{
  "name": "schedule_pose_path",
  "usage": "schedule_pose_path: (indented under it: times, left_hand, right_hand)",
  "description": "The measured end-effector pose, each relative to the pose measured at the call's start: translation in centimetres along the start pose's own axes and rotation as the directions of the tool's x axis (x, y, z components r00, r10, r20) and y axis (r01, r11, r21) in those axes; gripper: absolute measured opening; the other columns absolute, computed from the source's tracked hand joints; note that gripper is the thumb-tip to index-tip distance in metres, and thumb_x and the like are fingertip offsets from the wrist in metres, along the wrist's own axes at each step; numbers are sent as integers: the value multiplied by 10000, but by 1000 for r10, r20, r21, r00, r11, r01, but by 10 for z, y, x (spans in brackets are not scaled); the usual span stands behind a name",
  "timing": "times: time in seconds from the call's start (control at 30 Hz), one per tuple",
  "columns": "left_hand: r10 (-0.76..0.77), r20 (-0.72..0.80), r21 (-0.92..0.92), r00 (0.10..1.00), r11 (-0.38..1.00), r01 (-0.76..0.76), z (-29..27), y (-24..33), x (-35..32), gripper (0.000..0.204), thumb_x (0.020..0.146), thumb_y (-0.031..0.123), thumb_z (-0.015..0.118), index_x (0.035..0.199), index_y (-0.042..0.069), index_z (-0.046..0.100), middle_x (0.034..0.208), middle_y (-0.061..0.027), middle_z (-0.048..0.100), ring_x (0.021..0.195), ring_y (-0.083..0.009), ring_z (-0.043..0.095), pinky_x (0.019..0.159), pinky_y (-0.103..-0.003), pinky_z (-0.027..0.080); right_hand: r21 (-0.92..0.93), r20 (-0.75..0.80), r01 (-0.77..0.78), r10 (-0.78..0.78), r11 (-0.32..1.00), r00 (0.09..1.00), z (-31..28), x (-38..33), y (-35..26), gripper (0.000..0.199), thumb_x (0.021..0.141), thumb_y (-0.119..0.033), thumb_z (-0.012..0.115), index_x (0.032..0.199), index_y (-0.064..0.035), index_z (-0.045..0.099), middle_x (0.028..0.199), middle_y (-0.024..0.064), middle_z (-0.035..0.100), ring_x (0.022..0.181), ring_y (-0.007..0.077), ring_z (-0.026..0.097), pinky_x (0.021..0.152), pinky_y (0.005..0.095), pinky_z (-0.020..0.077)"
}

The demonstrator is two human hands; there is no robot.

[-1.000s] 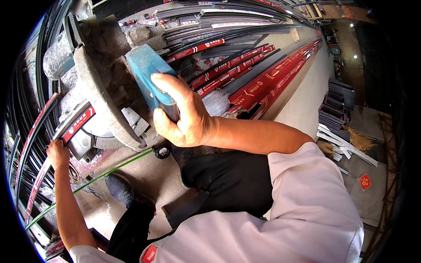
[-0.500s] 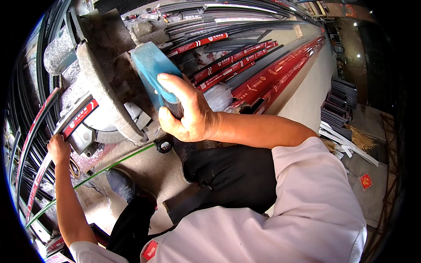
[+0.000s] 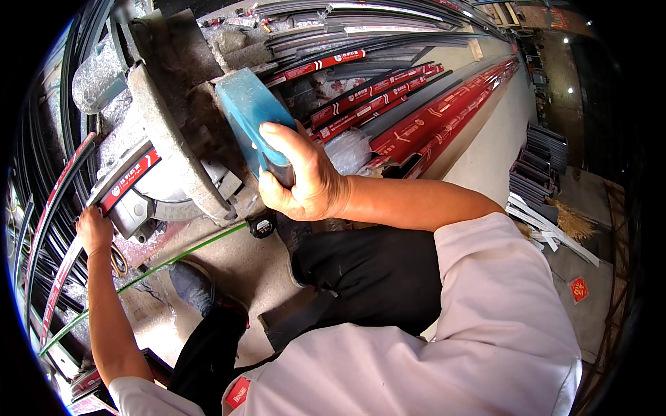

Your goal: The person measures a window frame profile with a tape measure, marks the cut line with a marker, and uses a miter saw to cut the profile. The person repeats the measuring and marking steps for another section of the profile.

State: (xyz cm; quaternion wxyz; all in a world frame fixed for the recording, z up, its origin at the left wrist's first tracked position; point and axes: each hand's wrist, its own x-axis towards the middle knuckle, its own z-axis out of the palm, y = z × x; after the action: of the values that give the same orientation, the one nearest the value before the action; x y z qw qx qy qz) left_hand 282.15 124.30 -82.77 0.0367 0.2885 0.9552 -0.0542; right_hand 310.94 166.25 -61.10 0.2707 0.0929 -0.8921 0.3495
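Observation:
My right hand (image 3: 309, 173) is wrapped round the blue handle (image 3: 251, 104) of a dusty cut-off saw, thumb along its top edge. Left of the handle, the saw's curved grey guard (image 3: 163, 139) arches over the round base. My left hand (image 3: 95, 230) is closed on the near end of a metal profile strip (image 3: 130, 182) with a red printed film. That strip lies across the saw base, its far end passing behind the guard. The blade itself is hidden.
A black tape measure (image 3: 262, 225) sits at the bench edge, near a thin green strip (image 3: 187, 258). Long dark profiles (image 3: 48, 229) crowd the left. Red-wrapped bundles (image 3: 437, 125) stretch away to the right. My shoe (image 3: 192, 284) stands on the floor below the bench.
The view has shifted slightly. Both hands keep their holds, on the saw handle and on the profile strip; little else differs.

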Motion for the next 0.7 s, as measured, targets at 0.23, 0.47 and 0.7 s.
schedule_pose_path:
  times: [0.23,0.47,0.7]
  left_hand:
    - [4,-16,6,1000,1000,-4,4,-2,0,115,846,116,591,908,39,650,948,-175,690,950,-391,676,866,-504,507]
    - [-9,-7,10,1000,1000,9,1,2,0,125,853,132,607,924,40,652,948,-178,692,946,-393,681,859,-510,508]
    - [-64,86,-74,994,995,71,-28,20,-1,160,907,161,615,916,24,697,966,-208,713,956,-411,690,866,-528,496]
  right_hand:
    - [-7,33,0,0,1000,999,1,-10,1,828,823,-53,737,1529,-50,304,1191,268,529,877,421,630,684,465,574]
    - [56,129,-24,17,998,992,10,-41,16,843,815,-102,766,1520,-53,305,1212,290,516,882,447,629,671,482,576]
    - [121,102,-123,111,985,989,11,-40,18,758,870,-122,717,1520,-59,331,1236,281,544,893,394,638,688,460,576]
